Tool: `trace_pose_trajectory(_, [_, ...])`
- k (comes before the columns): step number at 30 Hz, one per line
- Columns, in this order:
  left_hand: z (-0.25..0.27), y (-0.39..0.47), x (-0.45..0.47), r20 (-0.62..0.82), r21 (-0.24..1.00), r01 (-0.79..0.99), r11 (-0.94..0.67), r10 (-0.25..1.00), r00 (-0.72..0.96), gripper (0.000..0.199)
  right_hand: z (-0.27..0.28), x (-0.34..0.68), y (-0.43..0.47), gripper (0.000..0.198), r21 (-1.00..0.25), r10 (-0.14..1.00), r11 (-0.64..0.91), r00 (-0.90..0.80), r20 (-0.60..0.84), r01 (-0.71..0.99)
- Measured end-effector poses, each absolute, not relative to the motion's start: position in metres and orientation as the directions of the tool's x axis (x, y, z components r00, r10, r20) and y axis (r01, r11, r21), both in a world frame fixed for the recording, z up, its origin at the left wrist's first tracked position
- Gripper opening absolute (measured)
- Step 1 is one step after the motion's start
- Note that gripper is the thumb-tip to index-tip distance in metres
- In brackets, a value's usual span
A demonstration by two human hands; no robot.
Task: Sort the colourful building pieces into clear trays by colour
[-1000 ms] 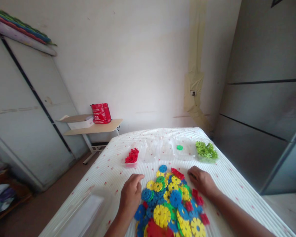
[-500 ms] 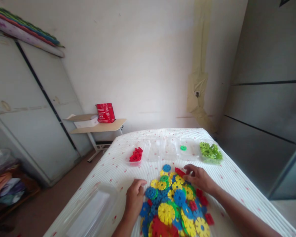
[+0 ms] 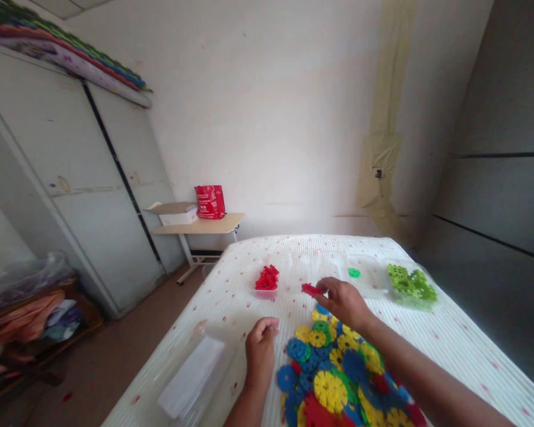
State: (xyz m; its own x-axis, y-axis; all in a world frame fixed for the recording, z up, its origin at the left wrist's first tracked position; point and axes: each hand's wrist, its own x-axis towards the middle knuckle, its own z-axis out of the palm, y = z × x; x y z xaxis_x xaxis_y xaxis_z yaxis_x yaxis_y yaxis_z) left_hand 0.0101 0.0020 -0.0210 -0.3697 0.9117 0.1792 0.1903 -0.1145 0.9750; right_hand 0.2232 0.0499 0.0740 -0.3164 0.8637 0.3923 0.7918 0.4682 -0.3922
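Note:
My right hand (image 3: 345, 301) pinches a red toothed plastic building piece (image 3: 310, 289) between thumb and fingertips, above the far end of a heap. That heap of plastic building discs (image 3: 330, 391), in yellow, blue, green and red, lies on the table in front of me. Left of it, my left hand (image 3: 261, 347) rests with loosely bent fingers slightly apart, holding nothing. Beyond the heap, a clear box (image 3: 267, 295) of red pieces (image 3: 267, 276) stands at the left. Another, at the far right, holds light green square pieces (image 3: 412, 284). One green disc (image 3: 354, 273) lies in a clear container between them.
A clear plastic bin (image 3: 231, 356) with a white sheet inside lies left of my left hand. The table has a white cloth (image 3: 196, 320) with red marks. Behind stands a small side table (image 3: 213, 224) bearing a red bag (image 3: 210, 201) and a white box (image 3: 178, 215).
My right hand has lifted the red piece off the heap and carried it forward and left toward the clear containers. My left hand stays beside the heap. The camera view has swung left.

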Motion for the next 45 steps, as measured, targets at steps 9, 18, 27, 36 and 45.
trace_pose_trajectory(9, [-0.020, 0.002, 0.010, 0.182, 0.975, 0.193, -0.113, 0.903, -0.389, 0.022, 0.096, 0.129, 0.099, 0.032, -0.273, 0.869, 0.444, -0.337, 0.362, 0.853])
trace_pose_trajectory(18, [-0.020, 0.001, 0.009, 0.186, 0.973, 0.198, -0.116, 0.904, -0.384, 0.022, 0.101, 0.164, 0.100, 0.028, -0.288, 0.889, 0.389, -0.273, 0.368, 0.875])
trace_pose_trajectory(27, [-0.019, 0.000, 0.011, 0.186, 0.973, 0.198, -0.120, 0.914, -0.361, 0.023, 0.085, 0.300, 0.038, 0.027, -0.491, 0.917, 0.385, -0.263, 0.300, 0.782])
trace_pose_trajectory(36, [-0.024, 0.002, 0.010, 0.177, 0.970, 0.223, -0.101, 0.917, -0.356, 0.024, 0.045, 0.354, -0.029, 0.028, -0.640, 0.950, 0.212, -0.310, -0.044, 0.739])
trace_pose_trajectory(45, [-0.026, 0.003, 0.007, 0.203, 0.962, 0.246, -0.122, 0.919, -0.337, 0.025, 0.033, 0.334, -0.042, 0.031, -0.485, 0.947, 0.276, -0.322, -0.013, 0.830])
